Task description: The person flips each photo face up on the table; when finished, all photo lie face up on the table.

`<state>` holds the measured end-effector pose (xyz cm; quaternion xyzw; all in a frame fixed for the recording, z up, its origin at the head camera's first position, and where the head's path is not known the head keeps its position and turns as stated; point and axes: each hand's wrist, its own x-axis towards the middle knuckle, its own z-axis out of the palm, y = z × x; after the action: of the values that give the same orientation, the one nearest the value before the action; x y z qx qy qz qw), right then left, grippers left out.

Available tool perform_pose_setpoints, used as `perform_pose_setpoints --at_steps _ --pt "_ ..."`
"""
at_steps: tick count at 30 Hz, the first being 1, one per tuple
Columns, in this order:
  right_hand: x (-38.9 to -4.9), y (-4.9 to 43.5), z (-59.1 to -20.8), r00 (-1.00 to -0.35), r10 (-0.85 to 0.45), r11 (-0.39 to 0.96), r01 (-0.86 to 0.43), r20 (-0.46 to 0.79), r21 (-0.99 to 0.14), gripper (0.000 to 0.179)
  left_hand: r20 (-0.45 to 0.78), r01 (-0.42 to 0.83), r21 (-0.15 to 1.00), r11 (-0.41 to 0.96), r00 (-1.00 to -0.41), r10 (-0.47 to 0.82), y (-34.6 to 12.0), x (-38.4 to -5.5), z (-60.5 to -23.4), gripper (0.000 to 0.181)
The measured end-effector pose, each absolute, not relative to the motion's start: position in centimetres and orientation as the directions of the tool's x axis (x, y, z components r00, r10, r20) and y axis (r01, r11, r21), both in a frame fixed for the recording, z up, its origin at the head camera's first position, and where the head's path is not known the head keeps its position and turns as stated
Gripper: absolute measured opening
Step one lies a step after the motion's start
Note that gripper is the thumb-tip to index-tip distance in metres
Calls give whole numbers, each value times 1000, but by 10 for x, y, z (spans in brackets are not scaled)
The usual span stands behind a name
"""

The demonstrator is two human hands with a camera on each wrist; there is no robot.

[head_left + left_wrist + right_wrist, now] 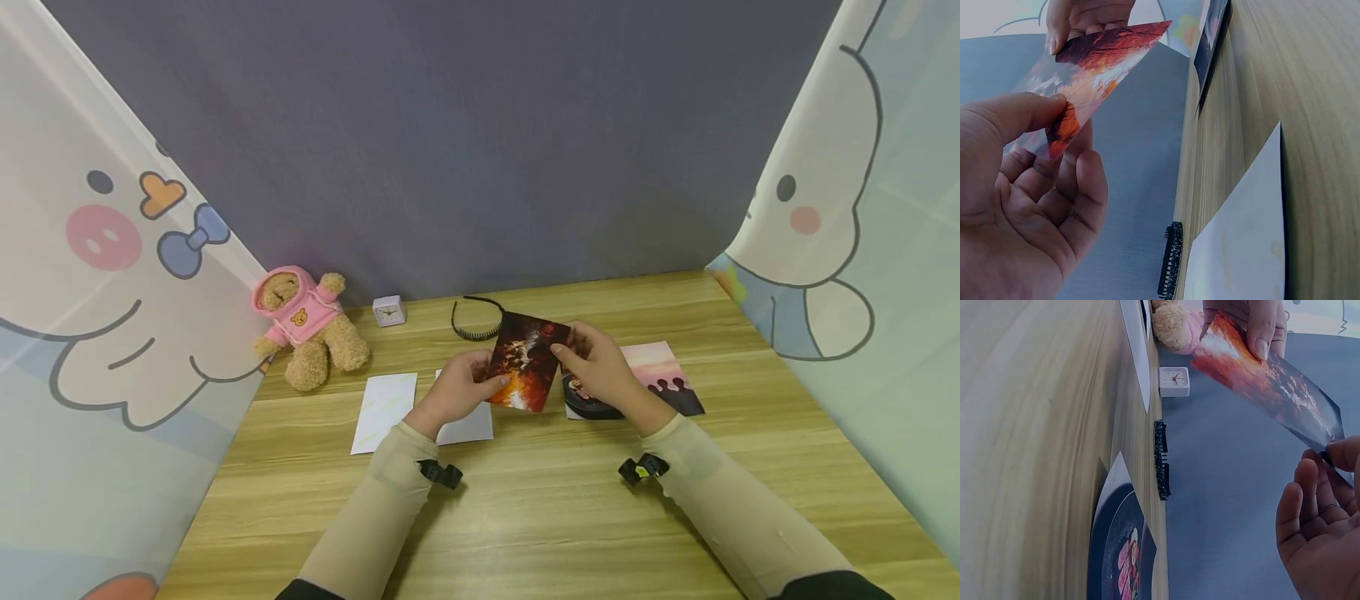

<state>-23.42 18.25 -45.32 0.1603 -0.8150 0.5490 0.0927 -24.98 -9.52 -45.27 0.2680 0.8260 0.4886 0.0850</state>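
Observation:
A glossy photo card [527,360] with a dark red and fiery orange picture is held up above the table between both hands. My left hand [459,385] pinches its lower left edge, thumb on the printed face. At the upper right edge, my right hand [597,362] pinches it between thumb and fingers. In the left wrist view the card [1094,69] slants, its face catching light. Under and beside the right hand lie a picture of food on a dark plate [1125,550] and a pink-sky picture [660,375]. Below the left hand is a white sheet [467,423].
Another white sheet [384,410] lies to the left. Along the back stand a teddy bear in a pink hoodie [303,325] and a small white clock [389,311]. A black headband [477,335] lies behind the photo card. A grey panel [465,150] rises behind the wooden table [540,517].

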Motion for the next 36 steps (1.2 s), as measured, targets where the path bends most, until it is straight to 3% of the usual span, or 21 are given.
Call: perform_pose_setpoints --at_steps 5,11,19,24,36 --pt "-233 182 -450 -938 -141 357 -347 317 -867 29 132 363 862 354 -835 534 -95 -251 -453 12" --pt "-232 181 -449 -935 -144 350 -354 324 -867 30 134 373 860 348 -824 550 -96 -251 -453 14" --pt "-234 183 -450 -930 -139 359 -367 339 -858 22 126 363 840 403 -853 506 -96 -252 -453 13" --pt "-234 184 -451 -926 -126 344 -378 357 -859 17 154 357 860 364 -862 482 -96 -253 -452 11" --pt "-235 185 -451 -932 -111 331 -362 344 -871 7 216 333 881 337 -916 339 -97 -256 -453 24"
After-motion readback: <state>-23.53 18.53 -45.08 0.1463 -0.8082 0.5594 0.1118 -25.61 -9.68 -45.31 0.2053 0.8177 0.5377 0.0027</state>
